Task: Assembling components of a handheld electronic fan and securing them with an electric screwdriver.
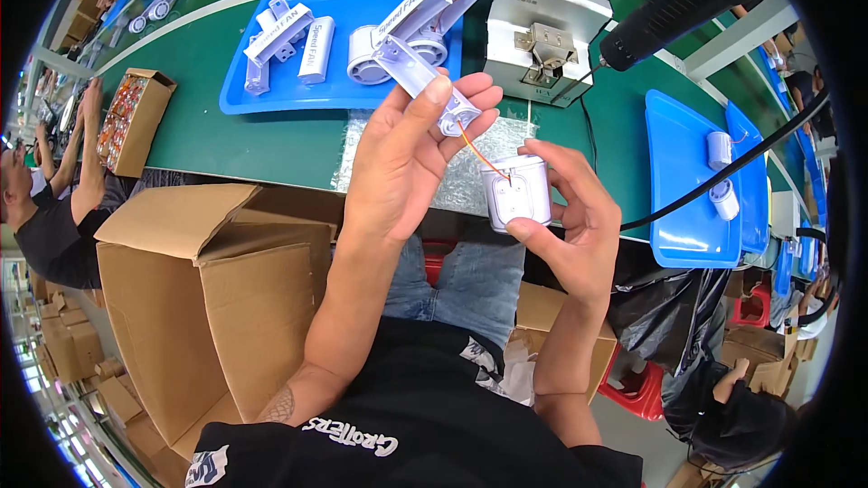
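Between the thumb and fingers of my left hand is a long white fan handle, tilted with its lower end toward me. A thin red-orange wire runs from that end to a round white fan housing. My right hand grips this housing by its side, thumb below and fingers above. The two parts are apart, joined only by the wire. Beneath them lies a sheet of bubble wrap at the bench edge.
A blue tray beyond my hands bears several white fan parts. Right of it stands a grey machine, with a black electric screwdriver hanging nearby. Another blue tray holds two white housings. An open cardboard box stands at my left.
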Motion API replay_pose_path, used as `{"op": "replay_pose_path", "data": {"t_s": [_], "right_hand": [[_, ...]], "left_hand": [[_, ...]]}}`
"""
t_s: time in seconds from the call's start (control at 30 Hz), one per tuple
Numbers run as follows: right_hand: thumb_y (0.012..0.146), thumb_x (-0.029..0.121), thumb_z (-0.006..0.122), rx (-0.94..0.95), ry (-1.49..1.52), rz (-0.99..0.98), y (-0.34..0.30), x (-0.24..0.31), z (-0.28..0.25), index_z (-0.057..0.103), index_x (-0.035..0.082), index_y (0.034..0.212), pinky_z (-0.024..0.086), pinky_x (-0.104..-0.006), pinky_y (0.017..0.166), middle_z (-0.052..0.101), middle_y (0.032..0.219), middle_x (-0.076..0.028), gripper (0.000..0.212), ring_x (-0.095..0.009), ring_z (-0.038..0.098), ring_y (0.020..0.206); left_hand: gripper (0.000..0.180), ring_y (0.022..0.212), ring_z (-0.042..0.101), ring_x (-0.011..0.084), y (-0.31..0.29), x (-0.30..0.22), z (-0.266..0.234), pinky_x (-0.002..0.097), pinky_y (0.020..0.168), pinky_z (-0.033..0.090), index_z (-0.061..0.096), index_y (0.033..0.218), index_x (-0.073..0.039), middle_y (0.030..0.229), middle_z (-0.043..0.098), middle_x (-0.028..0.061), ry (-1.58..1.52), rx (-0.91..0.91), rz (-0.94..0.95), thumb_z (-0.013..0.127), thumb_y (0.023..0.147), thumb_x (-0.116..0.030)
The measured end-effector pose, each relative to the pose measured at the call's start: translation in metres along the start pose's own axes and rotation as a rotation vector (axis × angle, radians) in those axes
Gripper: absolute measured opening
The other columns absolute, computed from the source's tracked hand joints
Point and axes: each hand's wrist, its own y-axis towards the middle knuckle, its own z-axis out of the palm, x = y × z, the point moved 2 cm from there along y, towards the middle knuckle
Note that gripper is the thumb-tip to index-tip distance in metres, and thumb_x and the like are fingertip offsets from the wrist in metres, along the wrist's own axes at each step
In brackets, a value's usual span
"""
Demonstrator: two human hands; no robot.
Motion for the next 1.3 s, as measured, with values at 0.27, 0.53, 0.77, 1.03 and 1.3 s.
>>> {"op": "replay_pose_path", "data": {"t_s": [0.27, 0.53, 0.77, 1.03, 1.3], "right_hand": [[0.071, 0.019, 0.099, -0.225, -0.047, 0.100, 0.010, -0.011, 0.022, 0.051, 0.000, 0.115, 0.063, -0.0357, 0.080, 0.066, 0.117, -0.013, 0.067, -0.022, 0.072, 0.096], [0.075, 0.010, 0.088, -0.026, -0.604, -0.242, 0.018, -0.026, 0.010, 0.055, 0.001, 0.110, 0.053, -0.0409, 0.080, 0.062, 0.115, -0.017, 0.049, -0.034, 0.061, 0.091], [0.083, 0.007, 0.086, 0.045, -0.055, -0.117, 0.058, -0.015, -0.007, 0.062, 0.002, 0.136, 0.053, -0.0283, 0.079, 0.063, 0.127, -0.006, 0.058, -0.013, 0.063, 0.102], [0.082, -0.004, 0.085, 0.089, 0.053, -0.127, 0.064, -0.018, -0.006, 0.068, 0.001, 0.126, 0.060, -0.0331, 0.090, 0.073, 0.112, -0.006, 0.047, -0.017, 0.073, 0.107], [0.080, -0.003, 0.086, 0.077, -0.153, -0.285, 0.069, -0.022, -0.006, 0.070, 0.001, 0.127, 0.063, -0.0365, 0.094, 0.078, 0.114, -0.009, 0.049, -0.020, 0.077, 0.105]], "left_hand": [[0.038, 0.127, 0.066, 0.0321, 0.002, 0.013, 0.002, 0.0437, 0.111, 0.053, 0.055, 0.135, 0.002, 0.132, 0.067, 0.0241, 0.242, -0.029, 0.206, 0.068, 0.104, -0.017], [0.040, 0.115, 0.065, 0.0167, 0.008, 0.040, -0.003, 0.0331, 0.101, 0.051, 0.054, 0.137, -0.001, 0.118, 0.072, 0.0106, 0.670, 0.129, 0.243, 0.070, 0.102, -0.014], [0.055, 0.107, 0.070, 0.0376, 0.015, 0.042, -0.013, 0.0421, 0.095, 0.055, 0.053, 0.136, -0.002, 0.118, 0.071, 0.0191, 0.885, 0.301, 0.326, 0.080, 0.091, -0.017], [0.094, 0.121, 0.059, 0.0415, -0.016, 0.046, -0.011, 0.0484, 0.098, 0.052, 0.042, 0.142, -0.001, 0.133, 0.051, 0.0216, 1.292, -0.039, 0.297, 0.096, 0.069, -0.023], [0.069, 0.111, 0.067, 0.0295, -0.003, 0.040, -0.022, 0.0384, 0.098, 0.053, 0.055, 0.132, -0.004, 0.124, 0.066, 0.0162, 1.078, 0.094, 0.402, 0.090, 0.073, -0.011]]}}
